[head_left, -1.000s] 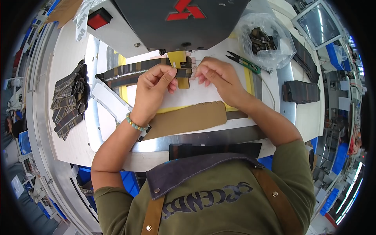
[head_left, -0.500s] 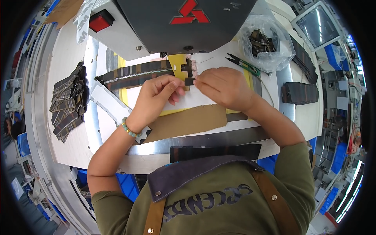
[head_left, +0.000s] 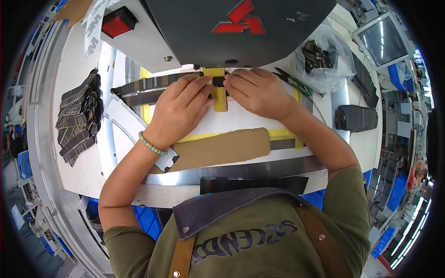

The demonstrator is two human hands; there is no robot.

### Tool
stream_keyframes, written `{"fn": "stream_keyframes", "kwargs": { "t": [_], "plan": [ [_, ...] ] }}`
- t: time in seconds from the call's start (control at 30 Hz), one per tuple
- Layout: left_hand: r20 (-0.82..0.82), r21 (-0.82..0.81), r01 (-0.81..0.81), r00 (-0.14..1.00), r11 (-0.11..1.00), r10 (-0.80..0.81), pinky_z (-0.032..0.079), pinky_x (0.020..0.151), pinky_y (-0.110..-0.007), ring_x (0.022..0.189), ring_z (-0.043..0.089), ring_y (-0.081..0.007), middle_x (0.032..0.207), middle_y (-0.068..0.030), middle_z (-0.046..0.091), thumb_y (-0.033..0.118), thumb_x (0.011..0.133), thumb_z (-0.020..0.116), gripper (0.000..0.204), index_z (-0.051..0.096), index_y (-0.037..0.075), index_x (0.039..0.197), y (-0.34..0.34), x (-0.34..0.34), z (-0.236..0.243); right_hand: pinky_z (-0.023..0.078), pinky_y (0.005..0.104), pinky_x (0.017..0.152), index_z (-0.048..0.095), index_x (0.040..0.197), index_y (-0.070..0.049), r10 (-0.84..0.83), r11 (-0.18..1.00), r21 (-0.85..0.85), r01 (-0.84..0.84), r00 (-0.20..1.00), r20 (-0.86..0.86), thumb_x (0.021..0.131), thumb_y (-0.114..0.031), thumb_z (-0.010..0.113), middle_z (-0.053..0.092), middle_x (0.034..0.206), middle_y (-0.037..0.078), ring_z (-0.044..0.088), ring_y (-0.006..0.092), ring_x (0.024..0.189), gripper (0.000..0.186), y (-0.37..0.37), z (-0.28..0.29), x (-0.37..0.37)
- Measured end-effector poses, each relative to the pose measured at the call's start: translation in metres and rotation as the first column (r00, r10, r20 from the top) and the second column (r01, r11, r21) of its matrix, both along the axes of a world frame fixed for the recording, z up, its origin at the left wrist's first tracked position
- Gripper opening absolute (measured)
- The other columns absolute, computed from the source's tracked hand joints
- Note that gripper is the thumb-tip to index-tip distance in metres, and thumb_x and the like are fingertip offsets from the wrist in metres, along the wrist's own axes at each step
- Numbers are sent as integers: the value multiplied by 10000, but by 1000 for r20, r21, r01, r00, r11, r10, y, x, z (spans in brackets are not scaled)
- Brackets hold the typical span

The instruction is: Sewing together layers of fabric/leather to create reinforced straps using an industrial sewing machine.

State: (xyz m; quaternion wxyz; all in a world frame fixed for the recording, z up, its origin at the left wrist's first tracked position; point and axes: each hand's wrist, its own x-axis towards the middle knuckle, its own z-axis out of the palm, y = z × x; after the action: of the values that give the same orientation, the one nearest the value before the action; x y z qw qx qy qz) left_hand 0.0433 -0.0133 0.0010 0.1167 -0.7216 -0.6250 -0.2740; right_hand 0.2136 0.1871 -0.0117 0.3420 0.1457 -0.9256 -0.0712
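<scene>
While the left hand (head_left: 183, 109) presses flat on a striped strap (head_left: 153, 88), the right hand (head_left: 257, 90) pinches its small dark end piece (head_left: 218, 81). Both hands sit close together under the sewing machine head (head_left: 232, 28).

The left hand (head_left: 181, 107) and right hand (head_left: 257, 91) rest side by side on the flat white work plate (head_left: 241, 121), their fingertips meeting at the narrow yellow guide strip (head_left: 219, 96) just beneath the dark grey machine head (head_left: 232, 28). A long dark striped strap (head_left: 143, 89) runs leftward from the left hand. The tan cardboard template (head_left: 222, 150) lies nearer the person. A stack of dark striped strap pieces (head_left: 76, 118) sits far left; the clear plastic bag of small parts (head_left: 320, 53) sits right.
</scene>
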Motion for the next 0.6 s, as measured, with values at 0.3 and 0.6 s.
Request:
{"fn": "stream_keyframes", "kwargs": {
  "t": [0.3, 0.6],
  "plan": [
    [-26, -173, 49, 998, 984, -55, 541, 1134, -439, 1339, 620, -334, 1473, -100, 683, 264, 852, 850, 582, 718, 11, 1359, 0, 1, 3, 584, 296, 686, 694, 820, -83, 35, 999, 6, -35, 999, 39, 747, -113, 738, 649, 919, 16, 697, 175, 946, 91, 0, 0, 0],
    [-64, -226, 82, 993, 971, -99, 541, 1132, -444, 1313, 620, -330, 1511, -82, 659, 332, 873, 838, 626, 696, 39, 1408, -1, -9, 2, 590, 387, 903, 742, 1124, -5, -99, 976, -163, 144, 961, 257, 903, -75, 705, 713, 1196, 77, 695, 256, 1166, 235, -6, 12, 30]
  ]
}}
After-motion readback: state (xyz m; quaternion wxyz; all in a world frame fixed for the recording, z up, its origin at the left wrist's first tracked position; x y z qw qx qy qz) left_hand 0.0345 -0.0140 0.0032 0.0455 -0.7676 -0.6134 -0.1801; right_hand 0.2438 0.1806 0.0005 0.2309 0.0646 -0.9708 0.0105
